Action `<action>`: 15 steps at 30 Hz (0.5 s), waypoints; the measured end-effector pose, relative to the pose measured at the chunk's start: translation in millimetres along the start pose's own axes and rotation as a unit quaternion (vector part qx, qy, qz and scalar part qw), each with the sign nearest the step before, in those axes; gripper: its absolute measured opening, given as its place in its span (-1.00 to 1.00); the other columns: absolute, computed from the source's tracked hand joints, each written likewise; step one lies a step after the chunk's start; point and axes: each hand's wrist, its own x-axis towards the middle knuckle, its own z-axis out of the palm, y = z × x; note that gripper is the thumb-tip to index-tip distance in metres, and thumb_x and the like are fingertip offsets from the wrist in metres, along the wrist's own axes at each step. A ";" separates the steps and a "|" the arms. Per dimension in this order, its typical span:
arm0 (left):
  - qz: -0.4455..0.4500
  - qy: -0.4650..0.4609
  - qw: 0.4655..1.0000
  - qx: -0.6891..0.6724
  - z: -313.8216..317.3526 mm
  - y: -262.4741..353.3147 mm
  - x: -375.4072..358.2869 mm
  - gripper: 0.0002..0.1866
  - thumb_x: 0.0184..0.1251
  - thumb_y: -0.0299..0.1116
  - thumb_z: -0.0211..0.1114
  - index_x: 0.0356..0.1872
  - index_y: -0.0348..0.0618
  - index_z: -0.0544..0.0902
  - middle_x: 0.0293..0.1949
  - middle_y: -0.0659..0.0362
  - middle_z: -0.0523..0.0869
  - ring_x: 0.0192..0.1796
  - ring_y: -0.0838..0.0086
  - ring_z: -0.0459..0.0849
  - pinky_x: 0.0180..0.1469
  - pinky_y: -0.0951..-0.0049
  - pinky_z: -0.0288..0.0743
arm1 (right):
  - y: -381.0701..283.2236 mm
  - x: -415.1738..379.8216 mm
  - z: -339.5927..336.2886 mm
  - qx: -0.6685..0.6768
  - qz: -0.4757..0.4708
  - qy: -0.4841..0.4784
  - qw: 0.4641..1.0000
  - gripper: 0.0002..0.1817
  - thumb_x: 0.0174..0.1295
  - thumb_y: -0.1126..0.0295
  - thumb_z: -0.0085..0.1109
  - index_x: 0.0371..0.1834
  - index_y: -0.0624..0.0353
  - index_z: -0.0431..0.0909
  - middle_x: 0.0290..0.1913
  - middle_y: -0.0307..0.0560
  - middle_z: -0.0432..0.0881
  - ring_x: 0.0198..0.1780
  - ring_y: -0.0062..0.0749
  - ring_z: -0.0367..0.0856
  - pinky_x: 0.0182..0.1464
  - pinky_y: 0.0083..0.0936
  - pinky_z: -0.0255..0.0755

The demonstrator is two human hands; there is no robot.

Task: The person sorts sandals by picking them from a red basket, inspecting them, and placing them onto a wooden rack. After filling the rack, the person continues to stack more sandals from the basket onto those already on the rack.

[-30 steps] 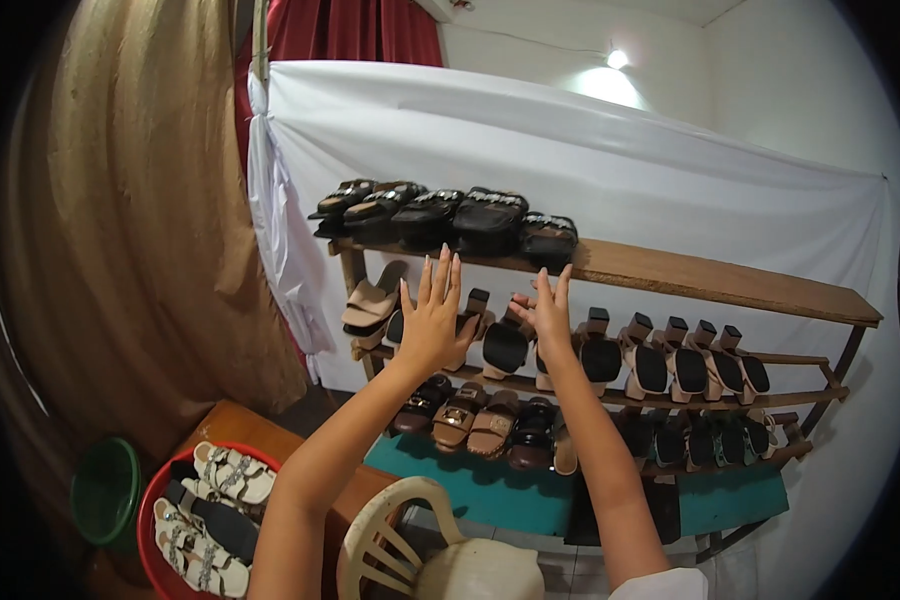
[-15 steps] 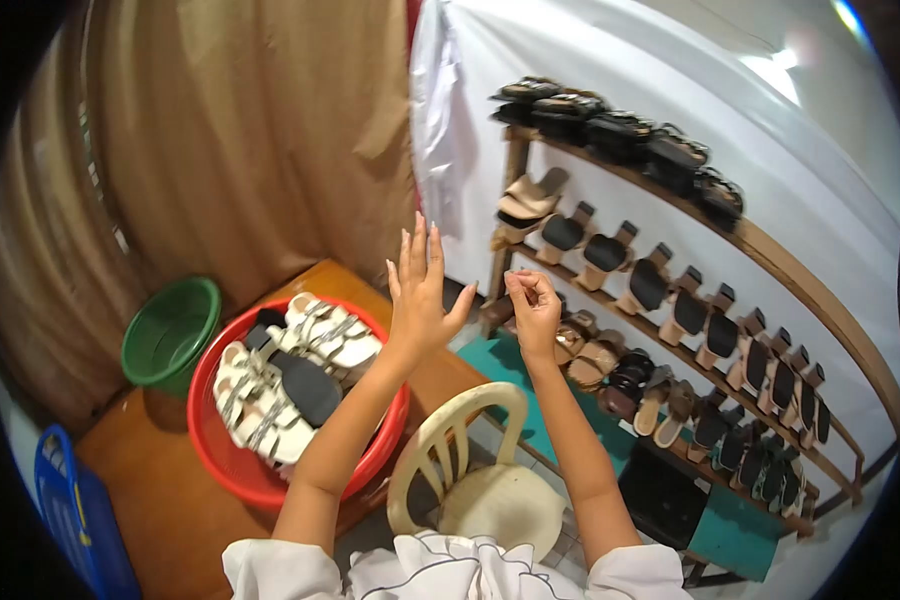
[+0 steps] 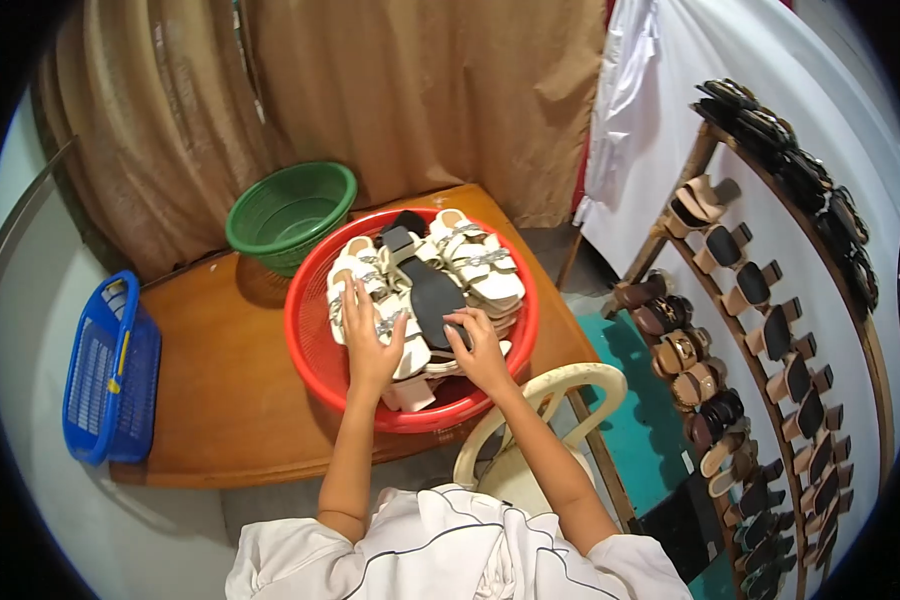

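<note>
A red round basin (image 3: 310,340) on a wooden table (image 3: 220,400) holds several white strappy sandals (image 3: 480,262), one turned over with its black sole (image 3: 433,298) up. My left hand (image 3: 370,345) rests flat on the white sandals at the basin's near left side, fingers spread. My right hand (image 3: 478,345) lies on the near end of the black-soled sandal, fingers curled over it. Whether either hand has a firm grip is unclear.
A green basin (image 3: 290,210) stands behind the red one, and a blue basket (image 3: 110,365) sits at the table's left edge. A cream plastic chair (image 3: 550,400) is right below my arms. A wooden shoe rack (image 3: 760,300) full of sandals fills the right side.
My view swung from the shoe rack to the table. Both hands came down from the air, away from the rack, onto the sandals in the red basin.
</note>
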 end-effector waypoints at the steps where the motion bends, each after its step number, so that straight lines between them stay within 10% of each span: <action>1: -0.007 0.006 0.999 0.033 -8.5 -13.8 -6.4 -0.24 0.08 -0.29 0.23 0.26 -0.34 0.06 0.29 -0.18 0.04 0.30 -0.08 0.02 0.29 0.10 -0.09 | -1.2 -4.5 5.5 -0.036 -0.019 -0.007 0.999 -0.77 0.10 0.42 0.09 -0.16 0.21 0.49 -0.09 0.09 0.40 0.02 -0.10 0.36 0.07 -0.37 0.22; 15: -0.205 -0.043 0.977 -0.030 -27.0 -66.9 -42.3 -0.25 0.19 -0.08 0.11 0.24 -0.41 0.06 0.18 -0.22 0.25 0.21 0.02 0.28 0.20 0.27 0.15 | -4.5 -19.7 4.0 -0.079 0.051 0.007 0.996 -0.58 0.11 0.46 0.03 0.09 0.20 0.30 -0.06 0.22 0.29 -0.02 0.02 0.33 0.03 -0.30 0.26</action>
